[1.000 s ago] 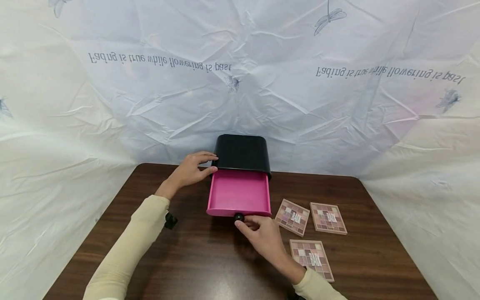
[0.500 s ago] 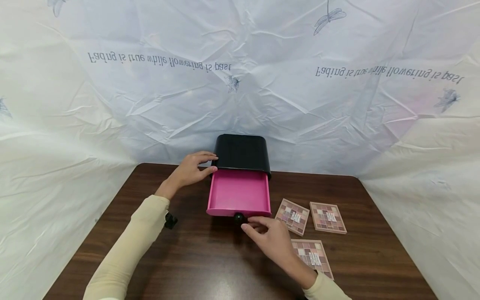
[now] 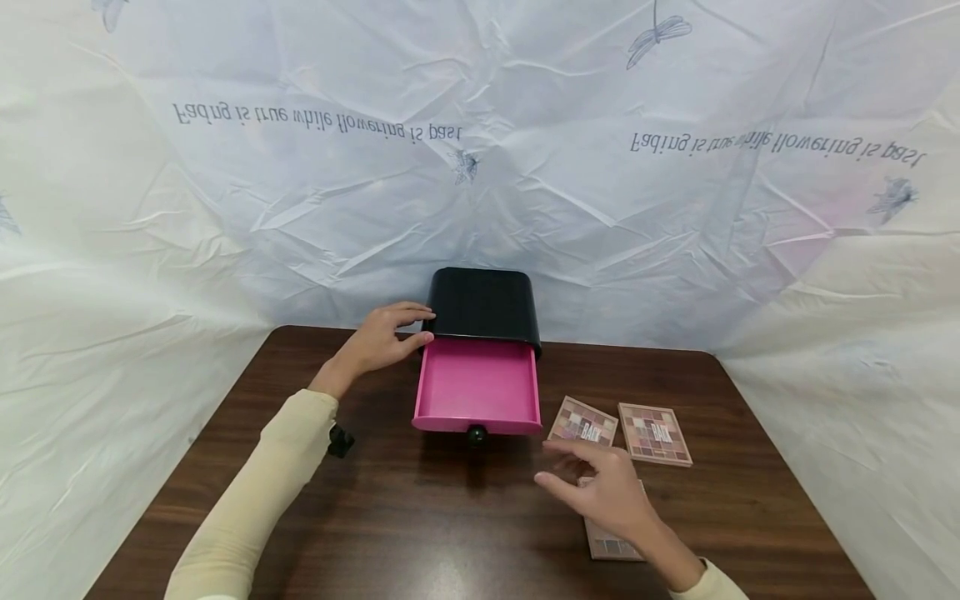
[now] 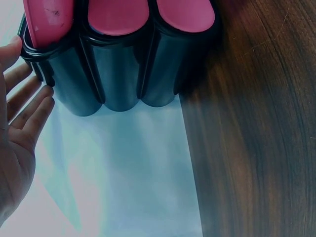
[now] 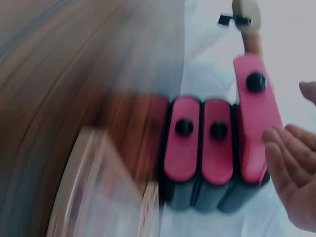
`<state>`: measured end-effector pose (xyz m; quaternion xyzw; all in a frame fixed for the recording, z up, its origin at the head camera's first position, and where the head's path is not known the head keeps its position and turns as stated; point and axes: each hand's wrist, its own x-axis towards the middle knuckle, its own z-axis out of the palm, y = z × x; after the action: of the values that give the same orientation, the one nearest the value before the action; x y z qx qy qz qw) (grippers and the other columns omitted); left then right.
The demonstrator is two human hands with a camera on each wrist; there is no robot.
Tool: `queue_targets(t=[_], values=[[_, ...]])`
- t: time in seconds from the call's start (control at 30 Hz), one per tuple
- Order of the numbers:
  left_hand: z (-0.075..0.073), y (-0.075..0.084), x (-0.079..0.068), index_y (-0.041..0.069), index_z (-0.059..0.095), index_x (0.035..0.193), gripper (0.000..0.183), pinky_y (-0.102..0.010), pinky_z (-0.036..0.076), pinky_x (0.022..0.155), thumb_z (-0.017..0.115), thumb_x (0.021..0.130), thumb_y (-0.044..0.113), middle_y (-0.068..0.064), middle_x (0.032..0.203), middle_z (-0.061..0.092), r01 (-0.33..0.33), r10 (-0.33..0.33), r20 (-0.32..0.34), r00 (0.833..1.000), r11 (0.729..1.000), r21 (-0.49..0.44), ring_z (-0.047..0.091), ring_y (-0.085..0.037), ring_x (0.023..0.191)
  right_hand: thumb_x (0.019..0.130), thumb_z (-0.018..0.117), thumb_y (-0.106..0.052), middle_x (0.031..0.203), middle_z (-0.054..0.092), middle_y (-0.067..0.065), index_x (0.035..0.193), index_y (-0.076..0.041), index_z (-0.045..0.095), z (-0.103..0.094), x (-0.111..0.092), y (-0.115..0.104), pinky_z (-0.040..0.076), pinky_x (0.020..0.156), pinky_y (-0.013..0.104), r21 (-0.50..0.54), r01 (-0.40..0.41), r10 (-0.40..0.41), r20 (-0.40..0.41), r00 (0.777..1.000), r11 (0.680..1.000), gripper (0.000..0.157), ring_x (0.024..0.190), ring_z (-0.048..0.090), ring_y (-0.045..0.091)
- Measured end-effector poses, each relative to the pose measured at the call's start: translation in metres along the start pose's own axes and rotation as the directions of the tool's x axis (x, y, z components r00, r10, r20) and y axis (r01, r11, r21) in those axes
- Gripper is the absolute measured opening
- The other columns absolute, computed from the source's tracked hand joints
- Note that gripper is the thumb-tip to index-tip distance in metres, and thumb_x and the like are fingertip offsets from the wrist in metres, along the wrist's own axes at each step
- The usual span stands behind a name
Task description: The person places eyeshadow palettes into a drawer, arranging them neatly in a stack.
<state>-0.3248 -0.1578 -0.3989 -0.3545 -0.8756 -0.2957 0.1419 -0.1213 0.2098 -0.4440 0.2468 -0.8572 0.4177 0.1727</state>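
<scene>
A black drawer unit (image 3: 483,302) stands at the back of the table. Its pink top drawer (image 3: 477,385) is pulled out, bare inside, with a round black knob (image 3: 477,436) in front. My left hand (image 3: 377,340) rests its straight fingers and thumb against the unit's left side. To the right of the knob, my right hand (image 3: 611,493) hangs in the air, fingers loosely bent and holding nothing. It partly covers two eyeshadow palettes: one lies behind its fingers (image 3: 581,421), another palette (image 3: 615,546) under the wrist. A third palette (image 3: 656,434) lies further right.
Two lower pink drawers, a middle drawer (image 5: 218,157) and a bottom drawer (image 5: 181,148), sit pushed in, seen in the blurred right wrist view. A pale printed sheet (image 3: 480,208) hangs behind the brown wooden table (image 3: 420,525) and along both sides.
My right hand has let go of the drawer knob and moved right, over the palettes. The left hand and the pulled-out drawer stay where they were.
</scene>
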Motion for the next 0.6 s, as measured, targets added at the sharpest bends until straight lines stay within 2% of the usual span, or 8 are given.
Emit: queue_targets(t=[0.17,0.3,0.37,0.53,0.6], values=[[0.0,0.0,0.0,0.01,0.069,0.133,0.045,-0.051,0.051,0.103,0.068,0.099,0.039,-0.011,0.139,0.062,-0.003,0.003,-0.006,1.0,1.0,-0.005,0.059,-0.031,0.129,0.079,0.089,-0.016,0.101,0.077,-0.002,0.114,-0.016,0.078,-0.024,-0.008,0.02,0.06,0.061,0.029,-0.046,0.078,-0.076,0.034,0.997,0.996,0.037,0.077,0.068,0.003],[0.0,0.0,0.0,0.01,0.069,0.133,0.044,-0.051,0.051,0.104,0.069,0.099,0.037,-0.011,0.139,0.063,-0.006,0.006,-0.011,1.0,1.0,-0.006,0.06,-0.03,0.129,0.077,0.092,-0.023,0.109,0.076,-0.006,0.118,-0.022,0.077,-0.043,-0.015,0.031,0.059,0.069,0.03,-0.183,0.08,-0.073,0.047,0.996,0.98,0.044,0.087,0.067,0.004],[0.001,0.0,0.0,0.01,0.069,0.133,0.044,-0.05,0.051,0.104,0.069,0.099,0.037,-0.011,0.139,0.063,-0.005,0.005,-0.012,1.0,1.0,-0.005,0.06,-0.03,0.129,0.076,0.092,-0.026,0.111,0.075,-0.007,0.12,-0.024,0.076,-0.051,-0.02,0.036,0.057,0.067,0.029,-0.233,0.063,-0.051,0.056,0.997,0.97,0.048,0.08,0.065,0.005],[0.001,0.0,0.0,0.01,0.069,0.133,0.044,-0.049,0.051,0.104,0.069,0.099,0.037,-0.01,0.139,0.063,-0.001,0.001,-0.016,1.0,1.0,-0.009,0.061,-0.029,0.128,0.073,0.094,-0.031,0.122,0.072,-0.003,0.126,-0.025,0.072,-0.069,-0.033,0.051,0.06,0.079,0.044,-0.333,0.034,-0.003,0.092,0.996,0.942,0.058,0.097,0.07,0.021],[0.001,0.0,0.0,0.011,0.069,0.134,0.044,-0.049,0.051,0.104,0.069,0.099,0.037,-0.01,0.139,0.063,0.001,-0.001,-0.015,1.0,1.0,-0.012,0.061,-0.029,0.127,0.072,0.094,-0.033,0.126,0.071,0.0,0.128,-0.024,0.071,-0.076,-0.038,0.057,0.057,0.088,0.054,-0.365,0.022,0.019,0.108,0.994,0.931,0.061,0.115,0.066,0.03]])
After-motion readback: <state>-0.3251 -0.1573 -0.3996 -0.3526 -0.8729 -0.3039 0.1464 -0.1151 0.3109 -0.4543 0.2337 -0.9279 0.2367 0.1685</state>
